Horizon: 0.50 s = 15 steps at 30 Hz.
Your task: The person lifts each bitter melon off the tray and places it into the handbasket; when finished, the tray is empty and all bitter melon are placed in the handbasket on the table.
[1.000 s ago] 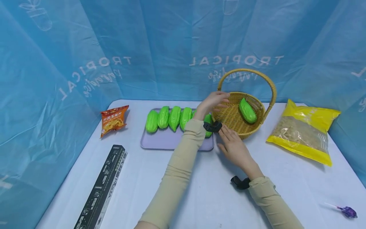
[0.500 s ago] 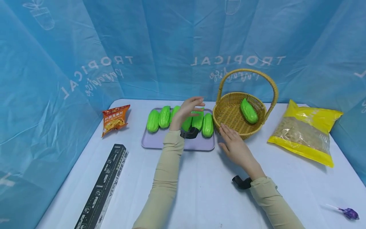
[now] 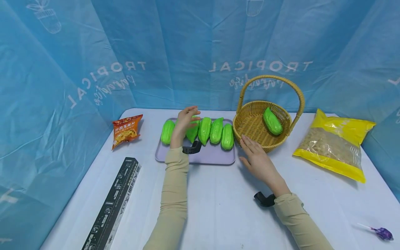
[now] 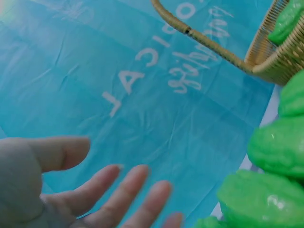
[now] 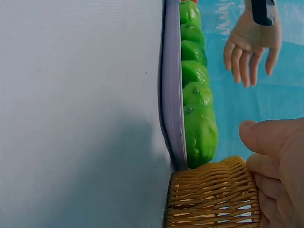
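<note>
With my right hand (image 3: 257,160) resting open on the table (image 3: 218,208), fingertips against the wicker basket (image 3: 250,121), the basket appears braced in place; one green gourd (image 3: 271,121) lies inside it. Farther off, my left hand (image 3: 184,119) hovers above the row of green gourds (image 3: 215,131) on the lilac tray (image 3: 206,158), fingers spread and relaxed, holding nothing, positioned over the left-hand ones.

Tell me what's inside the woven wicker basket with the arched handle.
One bright green bumpy gourd lies inside the woven wicker basket, leaning toward its far right wall. The near wall hides part of the basket's floor, so anything lying low there cannot be seen.
</note>
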Available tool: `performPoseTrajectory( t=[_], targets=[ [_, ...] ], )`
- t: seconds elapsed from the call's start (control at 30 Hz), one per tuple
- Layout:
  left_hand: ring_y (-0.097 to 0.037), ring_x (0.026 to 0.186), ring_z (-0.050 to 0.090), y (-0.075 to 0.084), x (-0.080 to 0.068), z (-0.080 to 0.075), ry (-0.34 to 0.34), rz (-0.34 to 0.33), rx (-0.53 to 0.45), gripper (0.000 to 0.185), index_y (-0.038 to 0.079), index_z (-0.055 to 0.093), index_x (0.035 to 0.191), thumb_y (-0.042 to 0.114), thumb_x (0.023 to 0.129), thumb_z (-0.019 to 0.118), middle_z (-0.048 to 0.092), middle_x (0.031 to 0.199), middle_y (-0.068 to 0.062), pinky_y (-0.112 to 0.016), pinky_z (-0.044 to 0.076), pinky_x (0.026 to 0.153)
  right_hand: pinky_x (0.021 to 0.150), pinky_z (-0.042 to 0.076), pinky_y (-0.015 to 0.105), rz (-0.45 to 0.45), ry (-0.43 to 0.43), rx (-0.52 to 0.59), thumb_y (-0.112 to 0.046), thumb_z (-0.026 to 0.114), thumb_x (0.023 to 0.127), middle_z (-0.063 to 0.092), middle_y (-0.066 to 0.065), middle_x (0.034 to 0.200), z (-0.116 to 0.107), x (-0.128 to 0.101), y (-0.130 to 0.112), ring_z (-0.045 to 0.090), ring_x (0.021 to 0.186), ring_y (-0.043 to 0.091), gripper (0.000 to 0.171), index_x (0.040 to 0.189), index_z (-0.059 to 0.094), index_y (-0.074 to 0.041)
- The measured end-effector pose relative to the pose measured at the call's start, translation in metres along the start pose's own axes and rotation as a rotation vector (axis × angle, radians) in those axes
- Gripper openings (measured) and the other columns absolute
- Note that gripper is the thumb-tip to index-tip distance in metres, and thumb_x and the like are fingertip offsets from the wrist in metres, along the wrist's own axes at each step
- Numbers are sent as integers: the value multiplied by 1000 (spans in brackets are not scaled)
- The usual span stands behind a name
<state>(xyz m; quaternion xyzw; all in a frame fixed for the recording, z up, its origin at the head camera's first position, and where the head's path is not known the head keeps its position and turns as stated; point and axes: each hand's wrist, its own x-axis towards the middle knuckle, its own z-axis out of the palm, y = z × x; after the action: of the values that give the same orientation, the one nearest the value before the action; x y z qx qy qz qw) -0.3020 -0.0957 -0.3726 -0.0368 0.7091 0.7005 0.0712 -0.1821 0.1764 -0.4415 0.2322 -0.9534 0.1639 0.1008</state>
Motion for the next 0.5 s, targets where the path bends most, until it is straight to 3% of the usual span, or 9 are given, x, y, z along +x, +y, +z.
performPoseTrajectory(
  t=[0.13,0.2,0.27,0.33,0.5],
  targets=[
    [-38,121,55,-2,-3,-8,144,46,-81,40,8,49,141,20,102,48,56,134,-18,-48,46,103,118,23,52,-4,-2,-2,-20,61,96,30,19,156,0,1,-1,30,144,37,62,147,36,4],
    [-31,110,61,-4,-4,-13,201,73,-101,39,8,50,139,18,102,49,57,133,-17,-48,47,102,119,23,51,2,-14,-4,-21,61,96,29,19,157,0,1,-1,30,145,36,62,147,35,4],
    [-22,98,63,-6,-4,-18,254,89,-89,38,8,52,137,18,101,50,58,131,-17,-47,47,101,119,23,52,8,-19,-3,-22,61,96,29,19,157,0,2,-1,29,145,36,63,148,35,3],
    [-20,96,62,-8,-5,-22,282,98,-71,38,9,53,137,19,100,51,59,131,-16,-46,48,100,119,23,52,8,-15,-3,-22,61,96,30,19,157,0,1,-2,30,144,36,63,148,35,3],
    [-36,116,57,-15,-6,-28,302,112,-24,39,9,54,137,20,100,52,58,132,-17,-44,49,99,118,24,52,-2,9,-6,-23,62,95,32,21,155,1,0,-2,32,143,37,64,147,36,4]
  ],
)
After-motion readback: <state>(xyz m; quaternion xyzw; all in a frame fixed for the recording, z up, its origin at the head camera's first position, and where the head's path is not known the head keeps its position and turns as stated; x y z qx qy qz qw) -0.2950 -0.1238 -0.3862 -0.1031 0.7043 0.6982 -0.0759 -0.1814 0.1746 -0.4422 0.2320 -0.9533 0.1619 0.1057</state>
